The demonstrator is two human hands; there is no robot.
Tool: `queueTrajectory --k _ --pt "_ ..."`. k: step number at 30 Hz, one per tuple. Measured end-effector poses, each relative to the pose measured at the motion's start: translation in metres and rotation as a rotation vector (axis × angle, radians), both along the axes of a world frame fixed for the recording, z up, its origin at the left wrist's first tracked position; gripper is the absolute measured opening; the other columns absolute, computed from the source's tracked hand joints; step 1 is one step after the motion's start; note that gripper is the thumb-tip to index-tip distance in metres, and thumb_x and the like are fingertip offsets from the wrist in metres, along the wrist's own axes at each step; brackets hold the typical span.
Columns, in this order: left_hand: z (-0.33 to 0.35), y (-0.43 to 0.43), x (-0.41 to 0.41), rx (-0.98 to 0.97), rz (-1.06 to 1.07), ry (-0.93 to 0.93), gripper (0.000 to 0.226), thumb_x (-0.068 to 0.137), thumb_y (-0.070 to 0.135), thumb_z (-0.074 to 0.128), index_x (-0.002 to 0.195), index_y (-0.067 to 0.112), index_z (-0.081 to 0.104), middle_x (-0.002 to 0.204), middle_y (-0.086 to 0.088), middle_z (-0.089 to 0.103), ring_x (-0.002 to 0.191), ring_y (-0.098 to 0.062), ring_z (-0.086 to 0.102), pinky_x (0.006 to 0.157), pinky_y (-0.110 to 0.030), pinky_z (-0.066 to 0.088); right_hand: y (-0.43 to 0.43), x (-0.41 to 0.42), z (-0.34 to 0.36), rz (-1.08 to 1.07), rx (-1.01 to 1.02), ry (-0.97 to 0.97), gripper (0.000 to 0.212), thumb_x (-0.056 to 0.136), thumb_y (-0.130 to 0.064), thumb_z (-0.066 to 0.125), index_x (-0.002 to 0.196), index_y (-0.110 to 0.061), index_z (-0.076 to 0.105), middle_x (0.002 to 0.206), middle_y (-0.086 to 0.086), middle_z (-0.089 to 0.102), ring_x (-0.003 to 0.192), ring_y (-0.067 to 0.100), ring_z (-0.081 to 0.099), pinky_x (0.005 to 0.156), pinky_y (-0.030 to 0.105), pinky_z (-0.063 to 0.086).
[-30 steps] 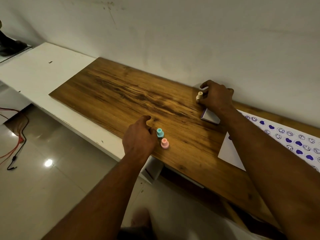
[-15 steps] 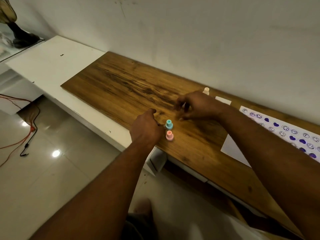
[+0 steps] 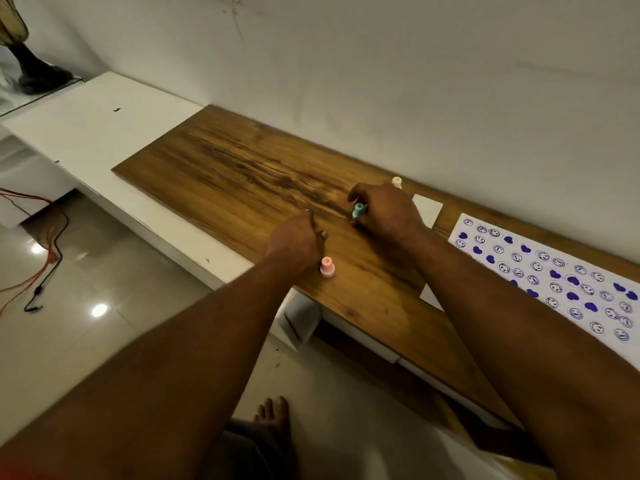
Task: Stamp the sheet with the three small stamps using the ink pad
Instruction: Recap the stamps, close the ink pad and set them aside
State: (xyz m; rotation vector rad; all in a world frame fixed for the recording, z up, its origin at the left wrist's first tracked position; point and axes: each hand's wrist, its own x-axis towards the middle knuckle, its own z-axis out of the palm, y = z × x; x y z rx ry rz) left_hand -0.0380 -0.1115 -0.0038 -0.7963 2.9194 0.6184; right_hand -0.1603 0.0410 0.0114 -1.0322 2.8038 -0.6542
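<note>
My right hand (image 3: pixel 384 213) pinches the teal stamp (image 3: pixel 359 210), tipped on its side above the worktop (image 3: pixel 242 174); the ink pad (image 3: pixel 426 209) lies just right of my grip, the sheet (image 3: pixel 554 271) farther right. My left hand (image 3: pixel 294 242) rests loosely curled, holding nothing, beside the pink stamp (image 3: pixel 327 267).

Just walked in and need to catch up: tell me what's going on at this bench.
A person is stamping at a brown wooden board. The right hand grips the small teal plastic stamp; the left hand rests empty on the wood beside the small pink plastic stamp, which stands upright. The small cream plastic stamp stands near the wall, next to a white square ink pad. The white paper sheet on the right already carries many blue smileys and hearts.
</note>
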Motion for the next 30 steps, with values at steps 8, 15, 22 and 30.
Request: queueTrajectory --k 8,15,22,30 --pt "0.011 -0.010 -0.012 0.098 -0.077 -0.055 0.045 0.095 0.041 0.072 0.131 0.019 0.058 0.129 -0.009 0.060 0.107 -0.024 0.057 0.091 -0.039 0.048 0.033 -0.031 -0.009 -0.219 -0.077 0.040 0.046 0.080 -0.040 0.087 0.120 -0.031 0.066 0.114 -0.001 0.076 0.102 0.022 0.071 0.083 0.034 0.057" --pt "-0.003 -0.017 -0.005 0.231 -0.022 -0.033 0.062 0.096 0.044 0.069 0.149 0.023 0.047 0.147 -0.012 0.051 0.127 -0.030 0.053 0.089 -0.032 0.036 0.040 -0.032 -0.013 -0.200 -0.114 0.008 0.048 0.079 -0.039 0.087 0.121 -0.031 0.065 0.118 -0.001 0.075 0.106 0.022 0.069 0.084 0.034 0.057" --pt "-0.004 -0.014 -0.003 0.230 -0.015 -0.046 0.068 0.098 0.045 0.065 0.157 0.022 0.037 0.153 -0.012 0.047 0.135 -0.031 0.048 0.095 -0.033 0.033 0.046 -0.022 0.012 -0.088 -0.270 0.129 0.043 0.084 -0.049 0.081 0.120 -0.028 0.068 0.109 -0.011 0.076 0.092 0.012 0.068 0.080 0.030 0.053" --pt "0.003 -0.012 -0.003 0.226 -0.016 -0.082 0.067 0.098 0.044 0.066 0.156 0.023 0.040 0.143 -0.010 0.055 0.120 -0.026 0.055 0.086 -0.032 0.039 0.039 0.026 0.025 0.433 -0.076 -0.126 0.060 0.075 -0.070 0.078 0.121 -0.033 0.068 0.105 -0.019 0.067 0.087 -0.005 0.060 0.067 0.012 0.044"
